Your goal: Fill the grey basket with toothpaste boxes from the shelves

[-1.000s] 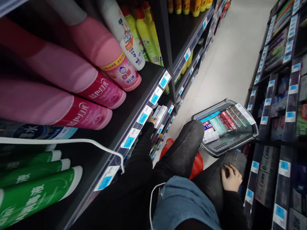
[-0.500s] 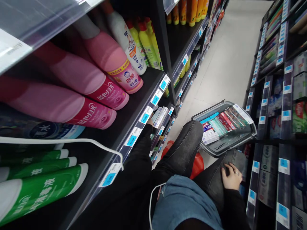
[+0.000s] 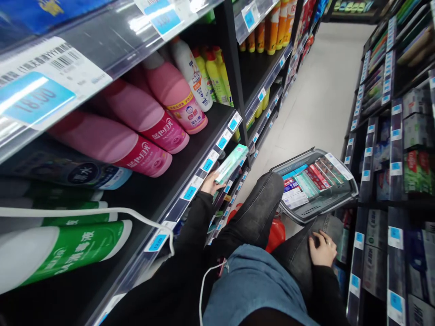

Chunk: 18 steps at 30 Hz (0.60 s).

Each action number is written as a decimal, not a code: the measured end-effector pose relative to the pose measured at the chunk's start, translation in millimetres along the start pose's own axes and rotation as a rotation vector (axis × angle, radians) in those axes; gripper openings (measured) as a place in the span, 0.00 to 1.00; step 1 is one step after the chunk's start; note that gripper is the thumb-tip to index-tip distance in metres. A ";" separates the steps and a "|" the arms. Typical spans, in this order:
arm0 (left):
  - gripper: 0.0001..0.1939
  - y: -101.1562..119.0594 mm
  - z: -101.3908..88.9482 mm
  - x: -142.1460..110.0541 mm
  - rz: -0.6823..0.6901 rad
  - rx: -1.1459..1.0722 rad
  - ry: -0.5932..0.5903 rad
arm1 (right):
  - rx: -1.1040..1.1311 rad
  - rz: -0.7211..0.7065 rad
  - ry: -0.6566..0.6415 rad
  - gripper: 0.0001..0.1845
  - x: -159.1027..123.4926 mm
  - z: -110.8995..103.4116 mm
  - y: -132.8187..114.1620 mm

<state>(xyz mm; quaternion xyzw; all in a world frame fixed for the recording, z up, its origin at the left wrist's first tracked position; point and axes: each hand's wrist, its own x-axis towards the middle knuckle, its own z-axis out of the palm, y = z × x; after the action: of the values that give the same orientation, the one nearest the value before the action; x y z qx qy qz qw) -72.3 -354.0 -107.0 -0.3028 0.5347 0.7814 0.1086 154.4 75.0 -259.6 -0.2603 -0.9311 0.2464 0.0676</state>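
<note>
My left hand (image 3: 211, 182) grips a slim green-and-white toothpaste box (image 3: 232, 163) at its near end, just beside the shelf edge. Part of that hand is hidden behind the shelf's price strip. On my right knee rests my right hand (image 3: 322, 248), its fingers spread and holding nothing. Between my knees and the far shelf stands a grey basket (image 3: 326, 199), with several flat boxes (image 3: 309, 179) laid in rows inside it.
Pink bottles (image 3: 142, 156) and green-and-white bottles (image 3: 78, 253) fill the left shelf. A white cable (image 3: 136, 217) crosses in front of it. Stocked shelves (image 3: 374, 240) line the right side. The floor (image 3: 306, 99) runs between them, and something red (image 3: 276, 235) lies beneath my legs.
My left hand has come out from the lower shelf, and the green-and-white box now shows in it. My right hand stays on my knee. The camera view has shifted slightly.
</note>
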 end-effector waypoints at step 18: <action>0.24 -63.6 135.4 -69.7 -1.018 0.069 -0.776 | 1.184 0.068 -0.421 0.36 53.1 -170.7 -152.3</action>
<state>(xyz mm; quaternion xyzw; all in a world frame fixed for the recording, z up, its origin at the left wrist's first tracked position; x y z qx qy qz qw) -34.0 -195.4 -81.7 -0.2102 0.2709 0.6672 0.6613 83.6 61.7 -36.0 -0.1541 -0.6213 0.7683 0.0075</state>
